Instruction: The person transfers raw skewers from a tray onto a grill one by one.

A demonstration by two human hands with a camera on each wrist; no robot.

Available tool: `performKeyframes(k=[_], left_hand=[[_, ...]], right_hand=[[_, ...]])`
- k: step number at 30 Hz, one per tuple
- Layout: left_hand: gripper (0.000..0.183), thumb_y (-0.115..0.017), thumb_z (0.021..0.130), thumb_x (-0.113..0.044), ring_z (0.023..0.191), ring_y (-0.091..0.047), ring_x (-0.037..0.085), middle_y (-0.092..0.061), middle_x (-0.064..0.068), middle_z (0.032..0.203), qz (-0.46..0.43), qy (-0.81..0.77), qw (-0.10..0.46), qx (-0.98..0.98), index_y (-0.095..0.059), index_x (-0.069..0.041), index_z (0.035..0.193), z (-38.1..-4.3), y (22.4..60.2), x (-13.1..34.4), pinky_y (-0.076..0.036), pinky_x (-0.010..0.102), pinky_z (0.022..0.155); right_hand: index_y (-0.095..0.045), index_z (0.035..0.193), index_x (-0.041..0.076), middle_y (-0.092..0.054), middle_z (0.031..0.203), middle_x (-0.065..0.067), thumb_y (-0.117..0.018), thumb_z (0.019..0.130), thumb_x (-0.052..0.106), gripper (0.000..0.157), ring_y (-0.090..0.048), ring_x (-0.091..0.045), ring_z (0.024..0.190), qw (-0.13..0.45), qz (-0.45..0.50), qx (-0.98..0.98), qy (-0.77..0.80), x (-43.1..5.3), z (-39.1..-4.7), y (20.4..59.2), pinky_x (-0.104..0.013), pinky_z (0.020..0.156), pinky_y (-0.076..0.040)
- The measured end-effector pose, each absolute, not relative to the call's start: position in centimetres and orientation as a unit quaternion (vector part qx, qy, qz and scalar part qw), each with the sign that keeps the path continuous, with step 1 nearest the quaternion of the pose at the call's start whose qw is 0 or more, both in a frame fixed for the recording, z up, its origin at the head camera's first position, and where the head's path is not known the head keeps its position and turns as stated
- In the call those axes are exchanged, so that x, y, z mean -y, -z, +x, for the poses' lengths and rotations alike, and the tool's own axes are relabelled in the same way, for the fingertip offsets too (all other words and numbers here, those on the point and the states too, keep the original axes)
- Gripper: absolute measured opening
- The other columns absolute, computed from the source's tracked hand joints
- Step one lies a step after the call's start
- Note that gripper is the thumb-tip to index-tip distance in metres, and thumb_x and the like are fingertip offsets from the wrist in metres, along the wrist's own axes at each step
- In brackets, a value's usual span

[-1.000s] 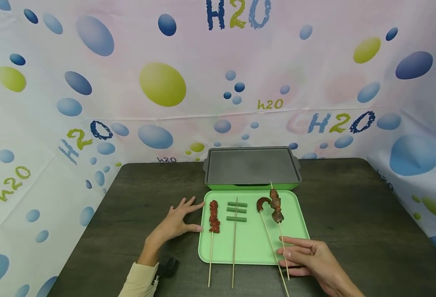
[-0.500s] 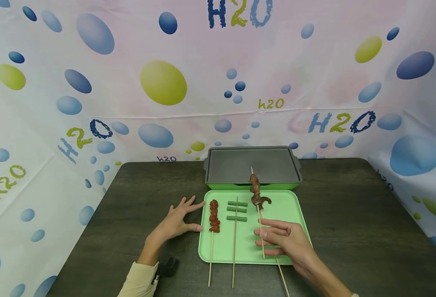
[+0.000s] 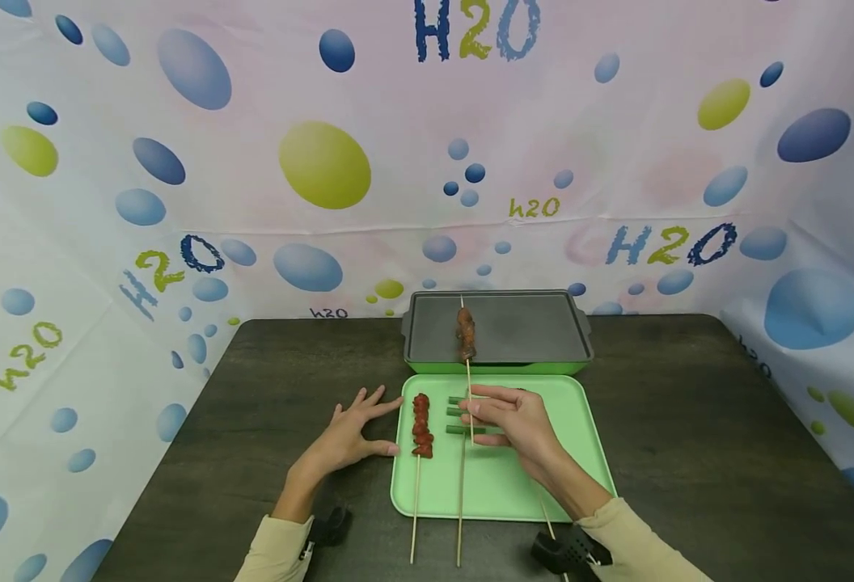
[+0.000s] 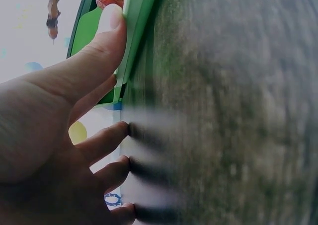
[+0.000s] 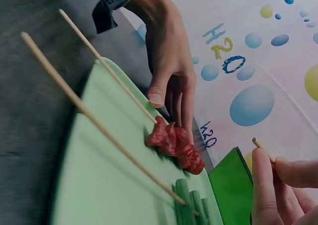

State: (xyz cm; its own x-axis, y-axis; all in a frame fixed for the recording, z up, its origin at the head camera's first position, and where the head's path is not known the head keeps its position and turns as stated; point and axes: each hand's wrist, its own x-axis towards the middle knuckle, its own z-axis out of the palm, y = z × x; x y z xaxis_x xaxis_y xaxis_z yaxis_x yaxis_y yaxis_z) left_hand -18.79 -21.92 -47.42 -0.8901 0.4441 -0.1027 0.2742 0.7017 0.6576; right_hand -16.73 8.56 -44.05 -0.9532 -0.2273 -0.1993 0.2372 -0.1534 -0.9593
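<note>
1. While the thumb and fingers of the right hand [image 3: 512,420] pinch its thin wooden stick, the brown meat skewer [image 3: 467,334] rises beyond the fingertips in the head view, its rounded, uneven chunks seen against the flat, dark grey griddle [image 3: 532,323]. Below those fingers spreads the round-cornered, pale green tray [image 3: 514,489]; partly behind them sits the green-rod skewer [image 3: 455,430]. The left hand [image 3: 343,432] has its fingers fanned out at the tray's edge, the lumpy red skewer [image 3: 422,424] just past its thumb.

2. At the left wrist, the fingers are spread, the thumb at the tray's smooth rim, the others on the streaky-grained tabletop [image 4: 238,111]. Past the thumb, the brown meat skewer is in the air, well apart.

3. At the right wrist, thumb and fingers grip the slender stick; near them, smooth cylindrical rods cross another stick. Glossy, wrinkled red pieces lie beside the left fingers.
</note>
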Motion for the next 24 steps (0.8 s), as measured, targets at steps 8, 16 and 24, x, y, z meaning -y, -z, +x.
performKeyframes(k=[8,16,24], left_hand=[[0.082,-0.084,0.085,-0.031,0.153,-0.007,0.051,-0.023,0.026,0.165,0.194,-0.331,0.133,-0.914,-0.047,-0.014,0.156,-18.9,47.4,21.8,0.001,0.08,0.111],[0.082,-0.084,0.085,-0.032,0.152,-0.006,0.051,-0.022,0.025,0.165,0.196,-0.328,0.137,-0.914,-0.047,-0.014,0.156,-19.0,47.6,21.7,0.0,0.08,0.11],[0.082,-0.084,0.085,-0.033,0.152,-0.007,0.052,-0.023,0.025,0.165,0.193,-0.332,0.135,-0.913,-0.048,-0.014,0.156,-19.2,47.9,22.0,0.0,0.081,0.11]], right_hand=[[-0.056,0.143,-0.005,-0.071,0.122,-0.02,-0.067,0.1,0.005,0.046,-0.074,-0.023,0.105,0.15,0.004,-0.618,0.772,-7.0,-19.6,43.7,-0.038,0.083,-0.061],[-0.062,0.139,-0.003,-0.074,0.116,-0.018,-0.066,0.099,0.0,0.04,-0.074,-0.022,0.102,0.155,0.048,-0.597,0.786,-5.6,-21.9,43.7,-0.037,0.082,-0.061],[-0.065,0.135,-0.004,-0.075,0.111,-0.019,-0.067,0.097,-0.003,0.038,-0.076,-0.018,0.092,0.15,0.064,-0.592,0.789,-5.1,-23.0,44.1,-0.038,0.08,-0.062]])
